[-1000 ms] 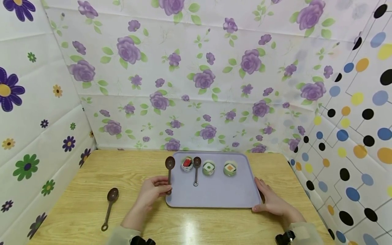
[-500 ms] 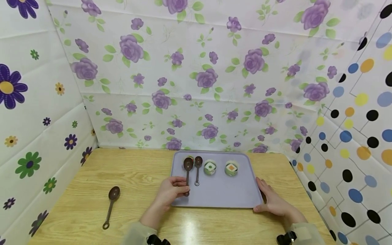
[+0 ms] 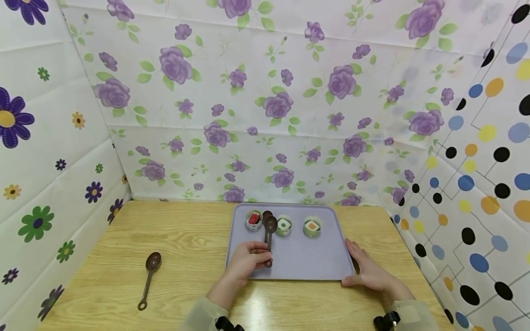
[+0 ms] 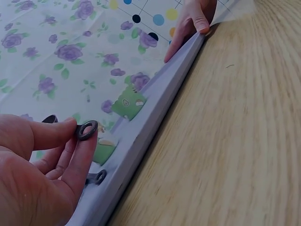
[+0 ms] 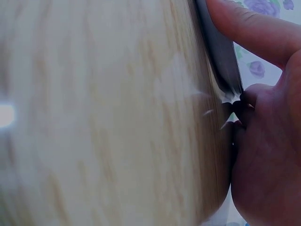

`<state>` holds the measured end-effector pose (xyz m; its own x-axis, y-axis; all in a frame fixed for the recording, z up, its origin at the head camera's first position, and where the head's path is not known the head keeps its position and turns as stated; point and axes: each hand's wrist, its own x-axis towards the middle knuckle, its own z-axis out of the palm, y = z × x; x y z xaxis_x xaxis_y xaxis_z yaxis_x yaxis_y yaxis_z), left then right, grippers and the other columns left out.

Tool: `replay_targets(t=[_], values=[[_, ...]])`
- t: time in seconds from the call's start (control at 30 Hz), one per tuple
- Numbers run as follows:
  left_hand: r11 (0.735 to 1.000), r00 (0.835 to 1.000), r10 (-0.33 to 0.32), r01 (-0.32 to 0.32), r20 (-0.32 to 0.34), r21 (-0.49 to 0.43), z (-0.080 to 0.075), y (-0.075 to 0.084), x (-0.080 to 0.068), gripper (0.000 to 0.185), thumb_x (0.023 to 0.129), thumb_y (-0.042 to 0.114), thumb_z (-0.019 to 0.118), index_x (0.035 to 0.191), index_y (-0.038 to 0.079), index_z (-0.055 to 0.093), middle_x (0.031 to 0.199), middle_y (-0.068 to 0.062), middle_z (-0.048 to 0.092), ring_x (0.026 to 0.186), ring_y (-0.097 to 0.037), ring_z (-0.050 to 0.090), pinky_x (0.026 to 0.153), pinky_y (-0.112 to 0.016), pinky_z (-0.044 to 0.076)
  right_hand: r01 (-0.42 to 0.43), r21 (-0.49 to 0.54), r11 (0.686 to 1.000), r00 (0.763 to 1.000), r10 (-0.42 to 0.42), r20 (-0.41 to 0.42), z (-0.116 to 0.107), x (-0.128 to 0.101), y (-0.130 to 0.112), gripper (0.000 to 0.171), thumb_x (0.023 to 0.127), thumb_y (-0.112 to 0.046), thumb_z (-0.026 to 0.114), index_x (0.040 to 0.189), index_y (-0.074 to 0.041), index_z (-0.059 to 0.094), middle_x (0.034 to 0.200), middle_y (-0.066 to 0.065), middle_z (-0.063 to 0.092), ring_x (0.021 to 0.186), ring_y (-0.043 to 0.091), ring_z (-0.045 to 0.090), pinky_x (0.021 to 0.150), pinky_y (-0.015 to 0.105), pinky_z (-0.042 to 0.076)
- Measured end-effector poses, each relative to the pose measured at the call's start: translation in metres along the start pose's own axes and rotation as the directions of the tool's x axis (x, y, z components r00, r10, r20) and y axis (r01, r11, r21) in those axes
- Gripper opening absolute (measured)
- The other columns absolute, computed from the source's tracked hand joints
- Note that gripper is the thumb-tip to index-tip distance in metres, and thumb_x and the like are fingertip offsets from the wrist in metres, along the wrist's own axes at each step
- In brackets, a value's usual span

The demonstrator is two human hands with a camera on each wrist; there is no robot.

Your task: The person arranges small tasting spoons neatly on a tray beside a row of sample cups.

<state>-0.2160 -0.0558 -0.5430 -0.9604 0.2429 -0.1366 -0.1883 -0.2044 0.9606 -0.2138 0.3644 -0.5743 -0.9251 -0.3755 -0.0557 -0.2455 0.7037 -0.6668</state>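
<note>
My left hand [image 3: 248, 261] pinches the handle of a brown spoon [image 3: 271, 225] over the lavender tray [image 3: 308, 266]. Its ring end [image 4: 95, 127] shows at the fingertips in the left wrist view. A second, smaller brown spoon [image 3: 267, 214] lies on the tray, partly hidden behind the held one. My right hand [image 3: 368, 272] holds the tray's right side near the front corner, thumb at the corner. On the tray stand a cup with a red piece [image 3: 254, 220], a green cup with a green-dotted white top [image 3: 284, 225], and a green cup with an orange-centred top [image 3: 312, 227].
Another brown spoon [image 3: 153, 262] lies on the wooden table [image 3: 190, 225], left of the tray. Behind the tray rises a rose-patterned cloth [image 3: 277, 151]. Patterned cloths also stand on the left and right sides.
My left hand has carried the spoon rightward, from the tray's left edge across the red-piece cup to beside the smaller spoon. The right hand stays at the tray's corner.
</note>
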Motion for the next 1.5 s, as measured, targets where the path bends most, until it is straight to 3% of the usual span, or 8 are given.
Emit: replay_targets(t=[0.37, 0.73, 0.97, 1.2, 1.5], values=[[1.000, 1.000, -0.006, 0.006, 0.024, -0.013, 0.013, -0.008, 0.004, 0.035, 0.091, -0.008, 0.076, 0.122, -0.018, 0.064, 0.095, -0.012, 0.072, 0.080, -0.020, 0.074, 0.076, -0.034, 0.066, 0.015, -0.007, 1.000, 1.000, -0.015, 0.006, -0.001, 0.001, -0.004, 0.130, 0.079, -0.036, 0.095, 0.169, 0.006, 0.010, 0.173, 0.033, 0.010, 0.157, 0.059, -0.001, 0.121, 0.079, 0.001], [1.000, 1.000, -0.011, 0.012, 0.021, -0.025, 0.041, -0.004, 0.015, 0.035, 0.090, -0.008, 0.077, 0.123, -0.016, 0.066, 0.096, -0.012, 0.073, 0.078, -0.018, 0.074, 0.075, -0.034, 0.066, -0.010, 0.003, 1.000, 1.000, 0.010, 0.006, 0.000, 0.001, -0.005, 0.133, 0.076, -0.035, 0.096, 0.169, 0.006, 0.009, 0.173, 0.033, 0.009, 0.157, 0.058, -0.001, 0.121, 0.078, 0.000], [0.999, 0.999, -0.047, 0.047, -0.009, -0.021, 0.059, -0.004, 0.025, 0.032, 0.092, -0.006, 0.078, 0.123, -0.010, 0.069, 0.098, -0.016, 0.076, 0.082, -0.023, 0.077, 0.075, -0.037, 0.066, -0.004, 0.021, 1.000, 1.000, 0.003, 0.015, -0.002, 0.000, -0.007, 0.132, 0.078, -0.035, 0.095, 0.168, 0.007, 0.009, 0.173, 0.034, 0.009, 0.157, 0.059, -0.002, 0.122, 0.077, -0.001], [0.998, 0.996, -0.057, 0.057, -0.064, -0.012, 0.077, -0.007, 0.036, 0.031, 0.092, -0.003, 0.078, 0.122, -0.007, 0.072, 0.099, -0.012, 0.077, 0.084, -0.021, 0.077, 0.075, -0.035, 0.066, 0.001, 0.030, 1.000, 1.000, -0.002, 0.015, -0.002, -0.001, -0.004, 0.130, 0.078, -0.035, 0.095, 0.168, 0.006, 0.010, 0.173, 0.033, 0.009, 0.157, 0.059, -0.002, 0.122, 0.077, -0.001], [0.999, 0.993, -0.038, 0.039, -0.109, 0.012, 0.086, -0.012, 0.046, 0.028, 0.090, -0.007, 0.077, 0.118, -0.009, 0.071, 0.094, -0.012, 0.074, 0.077, -0.019, 0.075, 0.069, -0.034, 0.064, 0.000, 0.014, 1.000, 1.000, 0.000, 0.015, -0.001, 0.000, -0.001, 0.131, 0.078, -0.036, 0.095, 0.169, 0.005, 0.010, 0.173, 0.032, 0.010, 0.157, 0.058, -0.001, 0.122, 0.077, 0.001]])
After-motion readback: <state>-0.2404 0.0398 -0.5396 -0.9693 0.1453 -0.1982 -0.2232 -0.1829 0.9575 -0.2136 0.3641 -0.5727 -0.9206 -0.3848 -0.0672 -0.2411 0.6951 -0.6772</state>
